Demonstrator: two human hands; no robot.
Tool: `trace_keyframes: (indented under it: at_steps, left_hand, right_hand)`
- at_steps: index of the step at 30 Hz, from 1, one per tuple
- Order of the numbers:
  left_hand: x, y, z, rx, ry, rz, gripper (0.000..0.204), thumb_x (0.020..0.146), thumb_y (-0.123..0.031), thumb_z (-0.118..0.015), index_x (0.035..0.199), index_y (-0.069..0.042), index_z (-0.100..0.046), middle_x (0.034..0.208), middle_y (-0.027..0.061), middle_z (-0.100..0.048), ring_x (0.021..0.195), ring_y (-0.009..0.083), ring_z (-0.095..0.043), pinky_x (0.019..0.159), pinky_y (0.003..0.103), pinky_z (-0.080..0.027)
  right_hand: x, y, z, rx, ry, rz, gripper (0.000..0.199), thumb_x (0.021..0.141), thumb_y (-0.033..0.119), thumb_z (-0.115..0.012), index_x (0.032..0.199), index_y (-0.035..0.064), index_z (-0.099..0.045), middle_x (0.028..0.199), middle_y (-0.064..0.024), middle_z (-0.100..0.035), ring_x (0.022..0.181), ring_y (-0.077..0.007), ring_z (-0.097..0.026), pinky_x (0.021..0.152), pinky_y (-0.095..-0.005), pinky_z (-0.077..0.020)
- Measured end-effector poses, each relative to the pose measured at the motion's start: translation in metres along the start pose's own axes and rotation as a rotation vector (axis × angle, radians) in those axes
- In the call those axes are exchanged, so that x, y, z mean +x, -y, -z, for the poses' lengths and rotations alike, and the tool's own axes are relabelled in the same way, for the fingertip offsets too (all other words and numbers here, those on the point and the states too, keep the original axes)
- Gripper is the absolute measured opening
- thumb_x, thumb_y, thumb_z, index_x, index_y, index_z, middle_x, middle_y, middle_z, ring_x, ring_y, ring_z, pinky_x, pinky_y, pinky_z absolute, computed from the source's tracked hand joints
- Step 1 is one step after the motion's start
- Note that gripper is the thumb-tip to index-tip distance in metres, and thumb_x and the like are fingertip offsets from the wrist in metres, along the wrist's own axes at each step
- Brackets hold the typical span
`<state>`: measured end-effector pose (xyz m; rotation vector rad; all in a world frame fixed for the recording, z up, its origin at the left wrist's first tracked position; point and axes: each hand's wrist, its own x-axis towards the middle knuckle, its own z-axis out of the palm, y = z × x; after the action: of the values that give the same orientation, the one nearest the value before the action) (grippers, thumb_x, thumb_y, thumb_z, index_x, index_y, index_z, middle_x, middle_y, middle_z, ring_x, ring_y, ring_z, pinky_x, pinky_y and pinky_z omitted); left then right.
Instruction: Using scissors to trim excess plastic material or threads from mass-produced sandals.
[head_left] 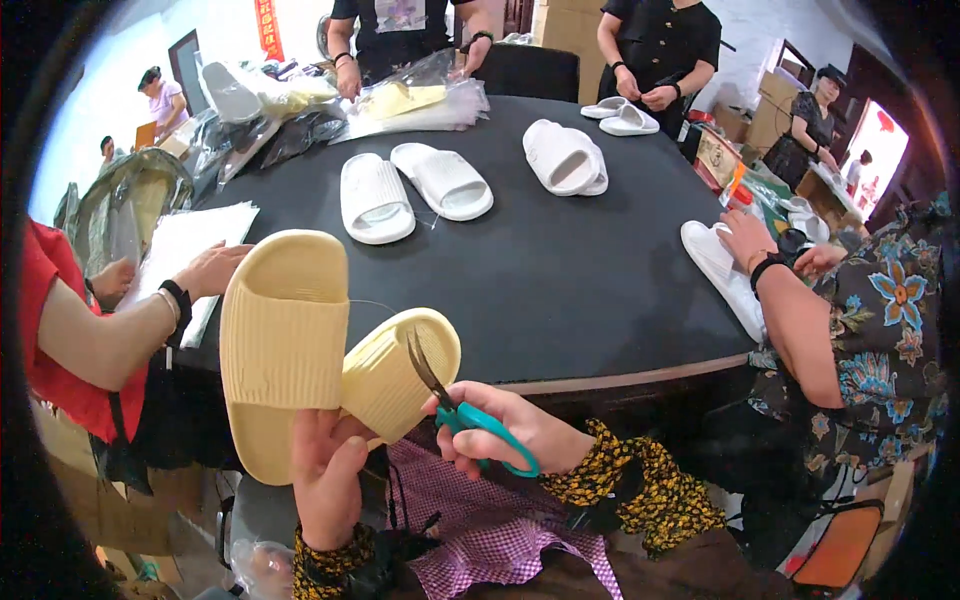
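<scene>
Closed around a pale yellow slide sandal (285, 350), my left hand (328, 465) holds it up at the near edge of the dark table. The matching yellow sandal (395, 380) hangs beside it at a tilt, and a thin thread runs between the pair. In my right hand (510, 430) is a pair of scissors (495, 432) with teal handles. Its dark blades point up in front of the second sandal; whether they touch it I cannot tell.
On the dark table (520, 290) lie several white slide sandals (440, 180). Clear plastic bags (420, 105) are heaped at the far left. A co-worker's hand (215, 268) rests by white sheets at left; another co-worker's hand (745, 238) holds a white sandal (715, 270) at right.
</scene>
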<state>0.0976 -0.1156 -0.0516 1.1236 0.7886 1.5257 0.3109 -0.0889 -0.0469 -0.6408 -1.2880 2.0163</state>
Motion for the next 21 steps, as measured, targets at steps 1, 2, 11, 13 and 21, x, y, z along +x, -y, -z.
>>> trace_keyframes:
  at_steps: [1,2,11,13,21]
  left_hand:
    - [0.002,-0.002,0.000,0.002,0.006,0.002,0.066,0.078,0.006,-0.045,0.140,0.000,-0.022,0.133,0.0200,-0.040,0.114,0.0306,-0.050,0.090,0.042,-0.046]
    - [0.002,0.001,-0.003,-0.002,0.005,0.013,0.067,0.079,0.006,-0.046,0.140,0.000,-0.022,0.132,0.0202,-0.041,0.114,0.0305,-0.050,0.090,0.043,-0.046]
    - [0.027,0.010,-0.031,-0.028,0.064,0.133,0.072,0.076,0.008,-0.040,0.143,-0.003,-0.015,0.130,0.0218,-0.043,0.112,0.0316,-0.052,0.091,0.043,-0.046]
    - [0.038,0.006,-0.035,-0.039,0.047,0.182,0.072,0.076,0.009,-0.039,0.143,-0.002,-0.015,0.130,0.0221,-0.043,0.112,0.0321,-0.052,0.091,0.043,-0.046]
    - [0.105,0.000,-0.066,-0.075,0.348,0.438,0.066,0.081,0.002,-0.045,0.141,-0.001,-0.017,0.126,0.0223,-0.047,0.108,0.0297,-0.055,0.084,0.038,-0.049]
  right_hand:
    - [0.001,0.000,-0.001,-0.014,0.008,0.023,0.046,0.088,0.015,-0.056,0.127,0.0020,-0.037,0.092,-0.0084,-0.054,0.077,-0.0127,-0.055,0.066,-0.0266,-0.0488]
    - [-0.001,0.000,0.004,-0.032,0.021,0.040,0.046,0.088,0.015,-0.055,0.127,0.0017,-0.037,0.092,-0.0086,-0.054,0.077,-0.0128,-0.055,0.066,-0.0267,-0.0488]
    - [-0.001,0.022,0.037,-0.029,-0.008,-0.007,0.047,0.088,0.018,-0.055,0.128,0.0011,-0.036,0.092,-0.0080,-0.053,0.077,-0.0133,-0.054,0.068,-0.0269,-0.0489]
    - [0.003,0.027,0.040,0.019,-0.037,0.006,0.045,0.088,0.018,-0.056,0.127,0.0014,-0.038,0.089,-0.0060,-0.054,0.073,-0.0118,-0.055,0.064,-0.0256,-0.0489]
    - [-0.006,0.076,0.056,-0.017,-0.106,0.156,0.042,0.089,0.018,-0.052,0.125,0.0017,-0.037,0.084,-0.0052,-0.052,0.066,-0.0112,-0.054,0.062,-0.0241,-0.0471]
